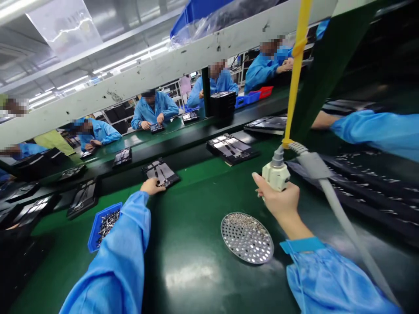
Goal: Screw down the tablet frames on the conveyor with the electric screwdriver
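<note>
My left hand [153,186] reaches out and grips the near left corner of an open-backed tablet [162,171], thumb and fingers at its edge. The tablet lies at the border of the green bench, its inner parts facing up. In my right hand [283,203] is a cream electric screwdriver [276,175], held upright with the fingers wrapped round it; its lower end is hidden. A yellow strap [295,74] holds it from above, and a thick grey cable [347,222] runs from its top. Between my arms lies a round perforated metal plate [247,248] with small screws on it.
A blue tray [93,233] of small metal parts stands beside my left sleeve. More tablets [231,147] line the belt. At right are black trays [369,192] and another person's sleeve [376,131]. A green post [330,65] slants down there. Several people sit across the line.
</note>
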Demonstrator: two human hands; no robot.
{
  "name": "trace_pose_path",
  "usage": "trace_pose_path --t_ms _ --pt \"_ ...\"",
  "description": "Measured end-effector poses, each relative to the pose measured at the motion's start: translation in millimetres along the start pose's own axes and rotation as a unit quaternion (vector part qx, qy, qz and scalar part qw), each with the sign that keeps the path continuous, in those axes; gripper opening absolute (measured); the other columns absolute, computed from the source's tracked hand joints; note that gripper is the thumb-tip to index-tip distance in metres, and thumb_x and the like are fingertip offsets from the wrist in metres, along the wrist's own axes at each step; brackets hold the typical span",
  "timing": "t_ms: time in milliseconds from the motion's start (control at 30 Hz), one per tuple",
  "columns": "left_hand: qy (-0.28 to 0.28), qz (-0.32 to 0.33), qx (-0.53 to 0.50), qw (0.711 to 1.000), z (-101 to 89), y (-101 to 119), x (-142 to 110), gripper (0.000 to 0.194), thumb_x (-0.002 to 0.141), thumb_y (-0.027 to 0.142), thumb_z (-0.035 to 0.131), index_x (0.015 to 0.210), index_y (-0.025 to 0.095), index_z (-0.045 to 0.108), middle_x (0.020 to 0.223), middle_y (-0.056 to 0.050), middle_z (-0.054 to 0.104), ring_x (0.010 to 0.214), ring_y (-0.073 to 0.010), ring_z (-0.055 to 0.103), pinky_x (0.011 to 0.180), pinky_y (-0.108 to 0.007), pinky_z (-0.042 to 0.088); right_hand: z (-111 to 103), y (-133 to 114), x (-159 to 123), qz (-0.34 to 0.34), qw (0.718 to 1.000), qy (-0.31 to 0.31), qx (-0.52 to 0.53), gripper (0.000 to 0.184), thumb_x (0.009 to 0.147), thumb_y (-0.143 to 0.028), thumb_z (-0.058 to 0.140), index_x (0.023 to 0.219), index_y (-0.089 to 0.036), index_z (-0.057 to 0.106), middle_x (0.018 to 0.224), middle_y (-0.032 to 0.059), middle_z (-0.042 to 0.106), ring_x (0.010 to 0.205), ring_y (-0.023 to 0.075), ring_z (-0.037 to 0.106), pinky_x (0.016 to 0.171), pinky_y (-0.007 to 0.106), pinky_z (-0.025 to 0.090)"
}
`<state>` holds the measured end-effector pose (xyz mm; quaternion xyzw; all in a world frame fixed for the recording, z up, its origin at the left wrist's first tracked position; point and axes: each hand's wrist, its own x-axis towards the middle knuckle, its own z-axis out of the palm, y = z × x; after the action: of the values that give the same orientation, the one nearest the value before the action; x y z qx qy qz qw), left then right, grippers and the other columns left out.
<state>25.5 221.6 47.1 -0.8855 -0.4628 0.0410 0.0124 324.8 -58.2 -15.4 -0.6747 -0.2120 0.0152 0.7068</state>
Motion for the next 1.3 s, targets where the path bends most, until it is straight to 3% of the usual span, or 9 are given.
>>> trace_pose_path --t_ms 67,167,267,333,400,500,633,800,1300 --pt "0.011 -0.032 0.004 0.999 -11.0 -10.8 6.3 0.037 0.086 0.036 0.081 0.115 0.017 0.072 0.116 -0.014 0.074 0.109 -0.0305 0.071 0.097 -0.035 0.057 0.7 -1.2 0.5 0.005 1.000 -0.002 0.005 0.046 0.068 -0.060 0.084 0.062 -0.019 0.064 0.053 0.0057 0.061 0.049 0.0238 0.061 0.050 0.035 0.048" --pt "0.048 -0.008 -0.003 0.999 -6.2 2.6 -15.0 0.037 0.089 0.027 0.074 0.124 0.015 0.068 0.132 -0.017 0.066 0.126 -0.0330 0.062 0.110 -0.040 0.050 -1.1 -15.2 -4.4 0.014 1.000 0.005 0.017 0.043 0.068 -0.057 0.084 0.064 -0.018 0.065 0.053 0.0048 0.061 0.048 0.0218 0.059 0.048 0.033 0.046" --pt "0.050 0.096 -0.057 0.993 25.7 42.1 -72.2 0.025 0.097 0.028 0.064 0.120 0.017 0.068 0.131 -0.012 0.067 0.126 -0.0270 0.060 0.111 -0.036 0.047 -4.5 -44.0 -20.8 0.000 0.997 0.003 0.078 0.040 0.067 -0.052 0.084 0.064 -0.019 0.063 0.052 0.0023 0.059 0.044 0.0171 0.054 0.044 0.030 0.042" --pt "0.051 0.210 -0.132 0.968 51.5 67.9 -120.4 0.015 0.102 0.031 0.059 0.104 0.020 0.069 0.104 -0.006 0.072 0.099 -0.0215 0.068 0.092 -0.031 0.053 -3.8 -63.9 -38.8 -0.013 0.989 -0.034 0.141 0.038 0.071 -0.051 0.082 0.065 -0.019 0.062 0.051 -0.0009 0.057 0.041 0.0141 0.050 0.042 0.028 0.041" --pt "0.100 0.282 -0.209 0.931 71.7 86.4 -162.3 0.023 0.106 0.032 0.052 0.093 0.020 0.066 0.083 -0.003 0.067 0.075 -0.0169 0.064 0.070 -0.027 0.050 -1.0 -77.7 -59.3 0.009 0.974 -0.117 0.192 0.034 0.076 -0.049 0.081 0.081 -0.017 0.070 0.051 -0.0030 0.056 0.040 0.0128 0.049 0.042 0.027 0.042" --pt "0.143 0.319 -0.269 0.897 83.1 99.3 -194.0 0.026 0.108 0.030 0.049 0.089 0.019 0.063 0.076 -0.001 0.063 0.067 -0.0146 0.061 0.064 -0.025 0.046 2.0 -84.8 -83.5 0.068 0.942 -0.223 0.240 0.039 0.078 -0.054 0.082 0.082 -0.017 0.070 0.049 -0.0044 0.053 0.040 0.0112 0.046 0.043 0.026 0.041" --pt "0.094 0.313 -0.311 0.892 76.6 100.3 -189.6 0.025 0.107 0.031 0.052 0.089 0.019 0.064 0.075 0.001 0.066 0.065 -0.0128 0.062 0.064 -0.023 0.045 2.9 -81.1 -93.4 0.106 0.926 -0.247 0.263 0.050 0.075 -0.059 0.086 0.064 -0.019 0.057 0.046 -0.0040 0.051 0.040 0.0103 0.047 0.045 0.025 0.043" --pt "0.073 0.306 -0.317 0.895 72.9 99.9 -184.5 0.024 0.107 0.031 0.052 0.088 0.020 0.064 0.075 0.001 0.066 0.065 -0.0130 0.062 0.064 -0.023 0.044 6.8 -79.8 -96.9 0.126 0.913 -0.266 0.282 0.053 0.072 -0.065 0.086 0.067 -0.021 0.057 0.043 -0.0067 0.048 0.038 0.0097 0.046 0.047 0.026 0.050" --pt "0.058 0.311 -0.321 0.893 74.8 101.1 -188.7 0.026 0.108 0.029 0.049 0.088 0.019 0.063 0.079 0.000 0.067 0.070 -0.0146 0.063 0.066 -0.026 0.045 14.4 -74.0 -104.1 0.126 0.925 -0.270 0.236 0.055 0.070 -0.069 0.086 0.079 -0.020 0.063 0.043 -0.0078 0.048 0.035 0.0101 0.042 0.043 0.027 0.046"
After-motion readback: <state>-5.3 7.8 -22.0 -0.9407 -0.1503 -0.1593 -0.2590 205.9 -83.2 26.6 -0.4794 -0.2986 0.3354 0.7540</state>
